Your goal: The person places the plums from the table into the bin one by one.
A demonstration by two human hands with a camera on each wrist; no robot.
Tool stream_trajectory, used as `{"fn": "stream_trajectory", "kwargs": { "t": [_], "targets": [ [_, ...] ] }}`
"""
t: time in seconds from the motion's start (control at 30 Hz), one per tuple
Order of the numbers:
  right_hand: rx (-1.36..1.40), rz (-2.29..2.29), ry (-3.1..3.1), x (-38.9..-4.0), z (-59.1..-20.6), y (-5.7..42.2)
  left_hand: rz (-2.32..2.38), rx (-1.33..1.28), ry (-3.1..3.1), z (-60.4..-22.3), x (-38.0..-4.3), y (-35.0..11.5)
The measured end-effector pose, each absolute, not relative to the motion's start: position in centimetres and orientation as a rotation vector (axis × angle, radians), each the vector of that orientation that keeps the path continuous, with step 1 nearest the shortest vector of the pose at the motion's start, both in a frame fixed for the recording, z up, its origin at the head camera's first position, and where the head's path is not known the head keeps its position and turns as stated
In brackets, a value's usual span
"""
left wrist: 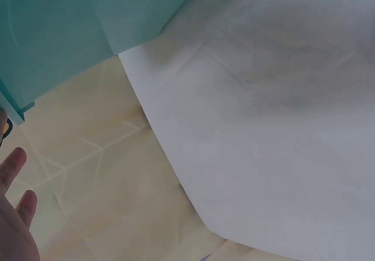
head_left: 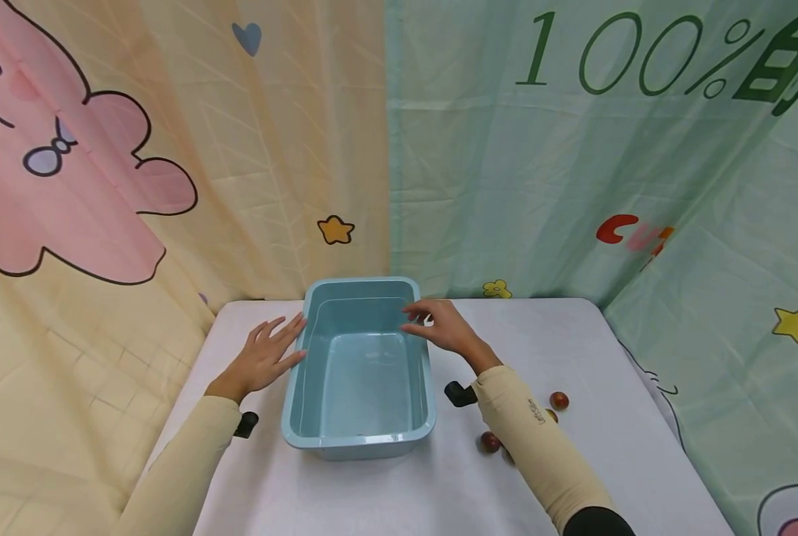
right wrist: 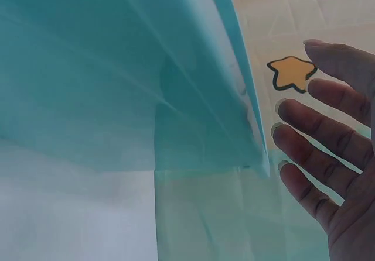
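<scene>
A light blue plastic basin (head_left: pixel 359 447), rectangular with rounded corners, stands on the white-covered table with nothing inside. My left hand (head_left: pixel 261 357) is at its left rim, fingers spread and fairly straight, fingertips right at the edge. In the left wrist view only part of that hand (left wrist: pixel 16 214) shows beside the basin wall (left wrist: pixel 58 33). Over the far right rim is my right hand (head_left: pixel 439 325), its fingers loosely bent and holding nothing. The right wrist view shows those fingers (right wrist: pixel 319 129) apart from one another, next to the basin's outer side (right wrist: pixel 193 68).
Several small dark red round fruits, one (head_left: pixel 559 401) fully visible, lie to the right of the basin, partly hidden by my right sleeve (head_left: pixel 540 439). The white tabletop (head_left: pixel 640 461) ends near printed curtains (head_left: pixel 493 186) at the back and sides.
</scene>
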State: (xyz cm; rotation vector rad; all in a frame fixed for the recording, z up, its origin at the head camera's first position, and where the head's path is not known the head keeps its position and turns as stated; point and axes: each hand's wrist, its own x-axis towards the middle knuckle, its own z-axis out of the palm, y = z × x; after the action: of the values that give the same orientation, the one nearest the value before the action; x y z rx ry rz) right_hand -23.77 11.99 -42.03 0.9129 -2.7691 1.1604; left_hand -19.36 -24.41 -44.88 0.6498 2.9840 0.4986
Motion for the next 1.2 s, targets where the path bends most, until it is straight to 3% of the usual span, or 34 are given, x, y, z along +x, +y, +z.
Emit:
{"fn": "stream_trajectory", "kwargs": {
  "t": [1.2],
  "targets": [
    [0.619, 1.268, -2.763, -20.2, -45.2, 17.3, 0.504, 0.659, 2.981, -45.0, -19.5, -24.5]
  ]
}}
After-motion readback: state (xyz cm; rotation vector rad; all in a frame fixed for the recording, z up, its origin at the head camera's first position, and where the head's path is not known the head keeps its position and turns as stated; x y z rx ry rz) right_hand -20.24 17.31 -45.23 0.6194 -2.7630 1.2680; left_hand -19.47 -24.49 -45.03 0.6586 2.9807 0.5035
